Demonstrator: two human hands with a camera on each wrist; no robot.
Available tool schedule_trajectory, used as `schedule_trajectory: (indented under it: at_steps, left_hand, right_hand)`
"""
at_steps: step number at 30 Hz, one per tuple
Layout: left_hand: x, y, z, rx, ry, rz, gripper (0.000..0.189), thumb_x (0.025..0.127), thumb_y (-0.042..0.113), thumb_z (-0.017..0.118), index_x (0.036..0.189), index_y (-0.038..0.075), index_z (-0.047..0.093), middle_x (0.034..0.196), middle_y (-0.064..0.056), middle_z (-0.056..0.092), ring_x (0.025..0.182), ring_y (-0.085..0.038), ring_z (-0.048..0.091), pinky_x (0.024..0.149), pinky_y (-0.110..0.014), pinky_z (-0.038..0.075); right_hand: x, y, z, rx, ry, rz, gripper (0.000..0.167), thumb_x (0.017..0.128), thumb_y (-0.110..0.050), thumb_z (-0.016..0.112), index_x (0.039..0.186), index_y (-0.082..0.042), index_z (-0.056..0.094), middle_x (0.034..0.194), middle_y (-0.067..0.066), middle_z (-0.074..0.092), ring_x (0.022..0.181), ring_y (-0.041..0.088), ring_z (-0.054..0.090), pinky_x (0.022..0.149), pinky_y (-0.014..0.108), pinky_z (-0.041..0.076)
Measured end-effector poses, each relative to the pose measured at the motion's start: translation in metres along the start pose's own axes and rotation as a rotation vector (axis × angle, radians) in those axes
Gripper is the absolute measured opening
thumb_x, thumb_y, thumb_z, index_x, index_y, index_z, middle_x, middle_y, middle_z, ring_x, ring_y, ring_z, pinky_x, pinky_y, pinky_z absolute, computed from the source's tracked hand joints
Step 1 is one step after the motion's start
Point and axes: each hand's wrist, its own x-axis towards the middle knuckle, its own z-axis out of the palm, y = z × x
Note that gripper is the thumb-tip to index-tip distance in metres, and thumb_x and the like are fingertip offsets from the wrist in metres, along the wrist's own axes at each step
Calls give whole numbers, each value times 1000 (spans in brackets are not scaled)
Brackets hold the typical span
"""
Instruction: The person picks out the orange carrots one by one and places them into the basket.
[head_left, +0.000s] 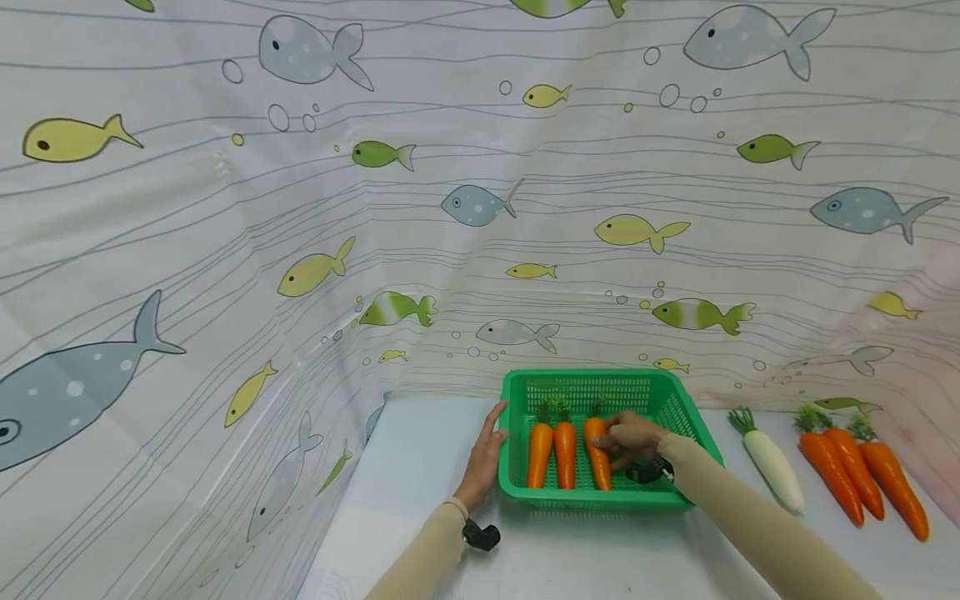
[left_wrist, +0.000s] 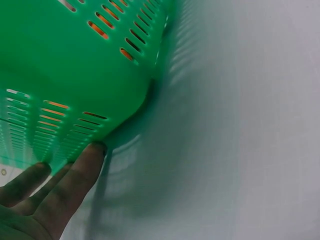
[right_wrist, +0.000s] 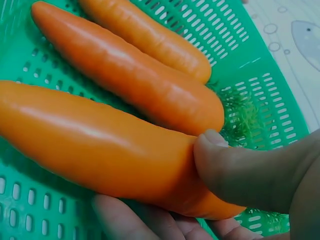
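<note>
A green plastic basket (head_left: 570,497) with slotted walls stands on the white table and contains three orange carrots with leafy tops. My right hand (head_left: 633,437) reaches into it and grips the rightmost carrot (right_wrist: 100,145), thumb on top and fingers curled beneath near the leafy end. Beside that one lie the middle carrot (head_left: 566,454) and the leftmost carrot (head_left: 540,454), side by side. My left hand (head_left: 483,458) is at the basket's left side, its fingers extended; in the left wrist view the fingertips (left_wrist: 92,155) touch the slotted wall.
On the table right of the basket lies a white radish (head_left: 772,467) with green leaves. Farther right are three more carrots (head_left: 832,475), close together. A fish-patterned sheet (head_left: 570,308) rises behind the table and along the left.
</note>
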Motion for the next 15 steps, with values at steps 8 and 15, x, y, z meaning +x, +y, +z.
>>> schedule_trajectory:
  at_steps: [8,15]
  left_hand:
    - [0,0,0,3,2,0,55,114,32,30,167,46,27,178,-2,23,163,-38,22,127,-71,18]
    - [0,0,0,2,6,6,55,114,30,30,167,45,27,177,-3,24,164,-38,21,127,-71,16]
  right_hand:
    - [3,-7,9,9,-43,2,68,100,-10,70,147,25,36,124,32,67,103,38,76,81,50,66]
    - [3,-10,16,-4,-5,9,59,98,-11,72,139,20,42,122,31,66,103,39,75,80,50,66]
